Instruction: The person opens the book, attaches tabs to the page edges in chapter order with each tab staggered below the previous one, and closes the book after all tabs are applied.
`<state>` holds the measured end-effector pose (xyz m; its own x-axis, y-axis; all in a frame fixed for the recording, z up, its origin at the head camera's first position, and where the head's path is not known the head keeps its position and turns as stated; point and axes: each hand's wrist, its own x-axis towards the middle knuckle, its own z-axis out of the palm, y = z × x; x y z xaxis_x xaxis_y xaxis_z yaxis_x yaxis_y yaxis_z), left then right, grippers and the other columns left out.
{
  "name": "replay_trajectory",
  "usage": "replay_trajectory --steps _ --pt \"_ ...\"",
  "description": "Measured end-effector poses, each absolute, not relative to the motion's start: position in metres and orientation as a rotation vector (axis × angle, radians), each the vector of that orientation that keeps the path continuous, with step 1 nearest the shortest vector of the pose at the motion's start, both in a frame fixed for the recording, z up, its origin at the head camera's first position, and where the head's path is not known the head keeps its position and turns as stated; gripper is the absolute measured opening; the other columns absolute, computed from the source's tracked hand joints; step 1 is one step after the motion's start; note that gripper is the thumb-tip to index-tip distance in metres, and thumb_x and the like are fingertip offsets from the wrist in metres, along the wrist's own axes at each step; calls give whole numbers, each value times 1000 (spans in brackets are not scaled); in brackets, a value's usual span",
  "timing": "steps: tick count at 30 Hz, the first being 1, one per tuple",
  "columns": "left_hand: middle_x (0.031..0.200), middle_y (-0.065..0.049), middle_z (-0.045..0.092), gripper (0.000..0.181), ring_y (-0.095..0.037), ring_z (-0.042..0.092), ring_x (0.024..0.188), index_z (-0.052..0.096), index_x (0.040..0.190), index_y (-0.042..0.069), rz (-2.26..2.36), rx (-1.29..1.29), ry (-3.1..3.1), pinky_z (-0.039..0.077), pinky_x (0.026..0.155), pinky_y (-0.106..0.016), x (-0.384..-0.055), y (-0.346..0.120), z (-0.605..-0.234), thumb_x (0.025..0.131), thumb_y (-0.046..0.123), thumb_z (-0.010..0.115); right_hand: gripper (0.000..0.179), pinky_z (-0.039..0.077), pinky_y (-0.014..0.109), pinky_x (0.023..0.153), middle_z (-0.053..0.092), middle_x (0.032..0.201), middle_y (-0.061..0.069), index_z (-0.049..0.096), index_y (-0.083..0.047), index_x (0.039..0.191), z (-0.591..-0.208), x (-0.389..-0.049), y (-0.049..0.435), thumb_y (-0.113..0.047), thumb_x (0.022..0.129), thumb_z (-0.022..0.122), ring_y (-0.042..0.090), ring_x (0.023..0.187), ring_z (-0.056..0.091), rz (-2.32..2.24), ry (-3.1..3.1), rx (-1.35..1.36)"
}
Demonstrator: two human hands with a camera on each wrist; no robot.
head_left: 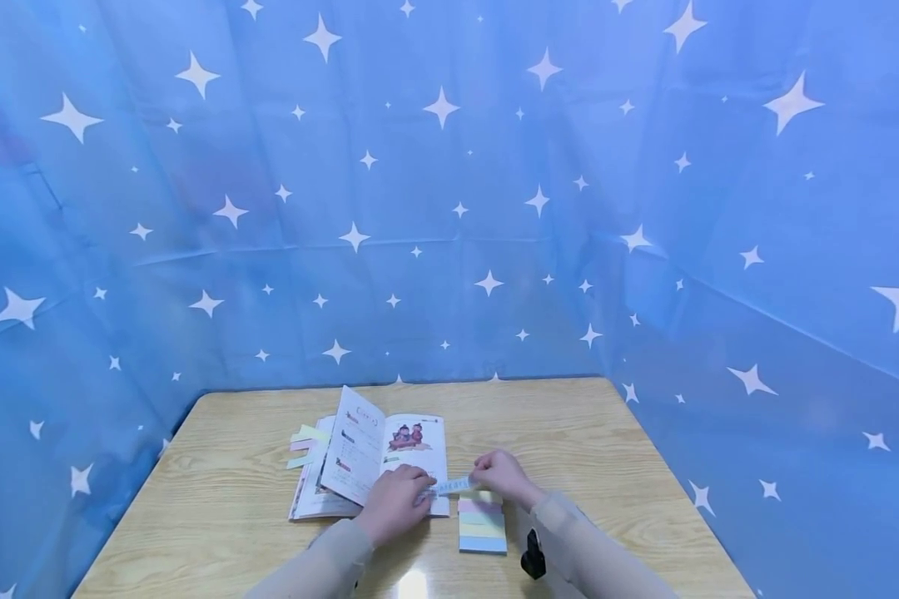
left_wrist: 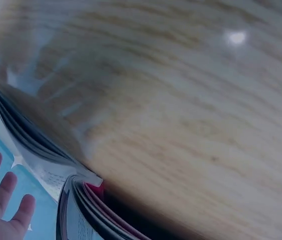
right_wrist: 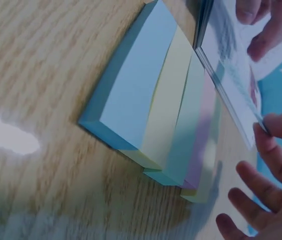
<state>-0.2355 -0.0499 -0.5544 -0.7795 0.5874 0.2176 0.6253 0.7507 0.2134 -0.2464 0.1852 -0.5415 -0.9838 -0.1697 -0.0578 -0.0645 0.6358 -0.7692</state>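
Observation:
An open book (head_left: pixel 436 433) lies on the table, one leaf (head_left: pixel 354 453) standing partly raised at its left. My left hand (head_left: pixel 397 499) rests on the lower right page; its fingers (left_wrist: pixel 21 212) look loose and spread in the left wrist view. My right hand (head_left: pixel 505 476) pinches one end of a pale blue sticky note strip (head_left: pixel 453 485) between thumb and forefinger, the other fingers spread. That strip carries small marks and reaches over the right page toward my left fingertips. Below my right hand sits a row of sticky note pads (right_wrist: pixel 138 90) in blue, yellow, green and pink.
Several coloured sticky tabs (head_left: pixel 307 445) stick out from the book's left edge. A small black object (head_left: pixel 533 557) is near my right forearm. The wooden table (head_left: pixel 554 416) meets a blue star-patterned curtain (head_left: pixel 449 291) behind.

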Motion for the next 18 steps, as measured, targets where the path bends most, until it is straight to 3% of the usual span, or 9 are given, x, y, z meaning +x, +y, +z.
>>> replay_trajectory --steps 3,7,18 --pt "116 3 64 35 -18 58 108 69 121 22 -371 -984 -2853 50 86 -40 -235 -49 -558 90 36 64 22 51 37 73 68 82 6 61 -5 59 -543 -245 184 -9 79 69 12 65 54 -1296 2698 -184" --pt "118 2 63 37 -19 57 109 67 124 23 -344 -998 -2885 49 87 -42 -231 -48 -559 90 39 63 28 36 21 50 49 53 -5 54 -9 54 -544 -242 182 -9 79 68 8 47 36 -1332 2661 -145" --pt "122 0 61 43 -21 56 111 63 129 23 -272 -1001 -2931 49 88 -47 -225 -45 -559 92 43 59 26 32 22 48 43 51 -7 59 4 61 -547 -240 178 -12 80 67 9 46 35 -1265 2684 -57"
